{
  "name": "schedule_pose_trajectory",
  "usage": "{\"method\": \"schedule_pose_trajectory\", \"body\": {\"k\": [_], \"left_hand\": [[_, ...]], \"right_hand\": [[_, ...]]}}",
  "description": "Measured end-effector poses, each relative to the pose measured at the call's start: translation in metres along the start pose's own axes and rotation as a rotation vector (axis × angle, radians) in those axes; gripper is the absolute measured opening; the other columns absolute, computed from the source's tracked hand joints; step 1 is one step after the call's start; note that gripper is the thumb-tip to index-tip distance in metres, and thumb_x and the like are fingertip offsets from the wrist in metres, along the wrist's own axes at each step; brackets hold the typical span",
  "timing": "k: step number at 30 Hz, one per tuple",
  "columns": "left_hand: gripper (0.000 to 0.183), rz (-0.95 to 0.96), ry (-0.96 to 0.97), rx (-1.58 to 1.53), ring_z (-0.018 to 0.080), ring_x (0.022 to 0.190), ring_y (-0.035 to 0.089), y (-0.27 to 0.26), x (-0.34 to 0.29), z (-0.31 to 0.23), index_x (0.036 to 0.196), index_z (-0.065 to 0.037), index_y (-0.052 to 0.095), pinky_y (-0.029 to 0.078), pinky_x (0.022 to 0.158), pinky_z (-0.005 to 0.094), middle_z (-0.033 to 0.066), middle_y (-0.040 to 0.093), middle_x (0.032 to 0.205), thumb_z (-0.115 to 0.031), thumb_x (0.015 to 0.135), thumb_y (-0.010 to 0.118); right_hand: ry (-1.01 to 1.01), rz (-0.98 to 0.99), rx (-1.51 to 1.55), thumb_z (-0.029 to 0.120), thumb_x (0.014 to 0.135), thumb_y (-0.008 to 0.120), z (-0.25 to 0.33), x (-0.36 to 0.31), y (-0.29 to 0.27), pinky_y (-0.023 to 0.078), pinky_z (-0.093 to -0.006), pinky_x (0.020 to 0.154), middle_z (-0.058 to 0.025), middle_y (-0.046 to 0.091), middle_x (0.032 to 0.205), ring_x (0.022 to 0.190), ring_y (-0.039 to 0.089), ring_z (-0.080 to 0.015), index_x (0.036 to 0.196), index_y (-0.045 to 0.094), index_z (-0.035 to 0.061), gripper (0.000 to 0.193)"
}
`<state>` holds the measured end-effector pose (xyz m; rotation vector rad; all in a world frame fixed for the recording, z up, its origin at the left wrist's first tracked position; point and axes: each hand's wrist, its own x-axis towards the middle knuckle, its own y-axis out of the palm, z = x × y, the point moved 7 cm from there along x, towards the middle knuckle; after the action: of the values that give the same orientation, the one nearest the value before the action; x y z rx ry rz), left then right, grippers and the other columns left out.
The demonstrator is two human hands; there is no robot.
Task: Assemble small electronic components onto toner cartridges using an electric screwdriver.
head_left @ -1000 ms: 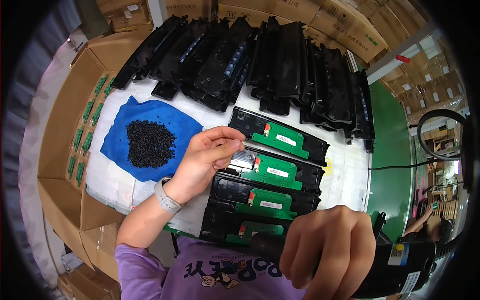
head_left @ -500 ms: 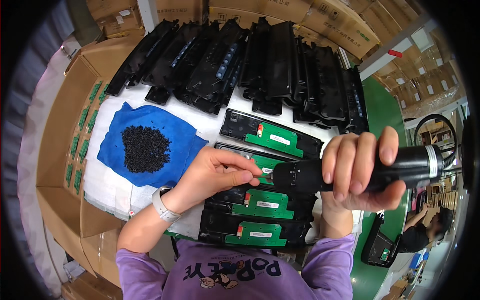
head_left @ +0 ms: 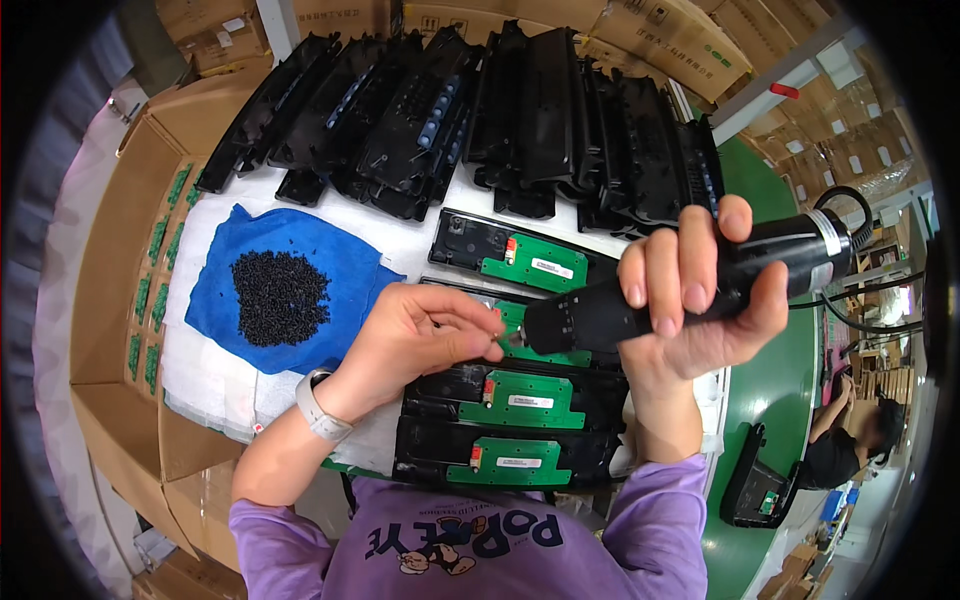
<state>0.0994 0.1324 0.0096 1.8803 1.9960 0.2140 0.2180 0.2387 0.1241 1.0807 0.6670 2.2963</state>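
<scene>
Head view: nearest, black panels (head_left: 432, 447) carrying green boards (head_left: 520, 451) lie in a row, probably for easy reach. Above them, the right hand (head_left: 695, 275) wraps the black screwdriver (head_left: 585, 320), tip aimed left beside the left hand's (head_left: 425, 332) pinched fingertips; whether these grip anything, I cannot tell. Left, a blue cloth (head_left: 352, 262) seemingly keeps small black pieces (head_left: 282, 297) together; far, black housings (head_left: 525, 110) sit stacked.

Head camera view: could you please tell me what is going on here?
A person's right hand holds a black corded tool, its tip close to the left hand, above four black panels with green circuit boards. Whether the left hand pinches something is unclear. A heap of small black pieces lies on a blue cloth to the left.
</scene>
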Motion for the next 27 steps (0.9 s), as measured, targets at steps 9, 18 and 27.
{"method": "schedule_pose_trajectory", "body": {"k": [9, 18, 27], "left_hand": [[0.024, -0.381, 0.114, -0.625, 0.0062, 0.046, 0.033, -0.068, 0.005, 0.013, 0.088, 0.0, 0.052, 0.027, 0.042, 0.0199, 0.0113, 0.058, 0.076, -0.02, 0.09, 0.04], [0.02, -0.311, 0.101, -0.589, 0.0065, 0.047, 0.033, -0.054, 0.006, 0.012, 0.087, 0.001, 0.052, 0.027, 0.044, 0.0201, 0.0099, 0.057, 0.073, -0.016, 0.088, 0.041], [0.019, -0.318, 0.078, -0.591, 0.0062, 0.047, 0.034, -0.051, 0.005, 0.015, 0.087, 0.0, 0.052, 0.027, 0.044, 0.0196, 0.0089, 0.056, 0.073, -0.016, 0.089, 0.041]], "right_hand": [[0.051, 0.113, -0.361, 0.003, 0.073, 0.057, -0.051, 0.014, -0.017, 0.041, -0.0236, 0.042, -0.0063, 0.049, 0.061, 0.047, 0.048, -0.012, 0.092, 0.044, 0.0007, 0.023], [0.067, 0.141, -0.557, 0.018, 0.075, 0.062, -0.066, 0.011, -0.014, 0.037, -0.0251, 0.04, -0.0037, 0.044, 0.055, 0.041, 0.041, -0.0126, 0.093, 0.044, 0.0045, 0.029], [0.049, 0.363, -0.935, -0.006, 0.067, 0.058, -0.081, 0.011, 0.003, 0.044, -0.024, 0.049, -0.0067, 0.053, 0.063, 0.052, 0.05, -0.01, 0.081, 0.045, 0.0016, 0.021]]}}
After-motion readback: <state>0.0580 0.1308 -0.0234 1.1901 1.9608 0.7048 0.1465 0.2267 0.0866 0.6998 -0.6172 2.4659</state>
